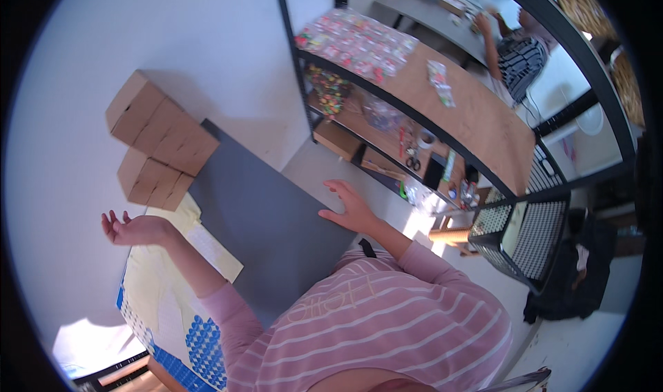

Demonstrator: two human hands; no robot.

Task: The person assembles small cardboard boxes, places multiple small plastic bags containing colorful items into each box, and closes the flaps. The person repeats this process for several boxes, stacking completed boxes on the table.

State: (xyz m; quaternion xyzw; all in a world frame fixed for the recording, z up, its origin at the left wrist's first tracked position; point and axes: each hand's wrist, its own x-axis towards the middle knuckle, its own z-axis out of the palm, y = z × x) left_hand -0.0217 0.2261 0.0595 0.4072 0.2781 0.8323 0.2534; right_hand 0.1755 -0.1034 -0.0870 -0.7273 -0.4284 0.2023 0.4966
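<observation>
My left hand [133, 229] is raised over the left end of the work surface, palm turned up and fingers loosely bent, with nothing in it. Beyond it, stacked cardboard boxes [168, 131] stand against the wall on a grey table [266, 209]. My right hand [353, 209] hovers over the table's right edge, thumb and fingers apart, holding nothing. Cream paper sheets [217, 248] lie beneath and beside my left forearm, partly hidden by it. Next to them are sheets of blue round stickers [205, 344].
A black-framed shelf [476, 126] at the right carries many small clear packets [356, 43]. Its lower level holds scissors [413, 163] and a tape roll [426, 139]. A black-and-white basket [528, 237] stands nearby. Another person [519, 59] works at a far desk [442, 26].
</observation>
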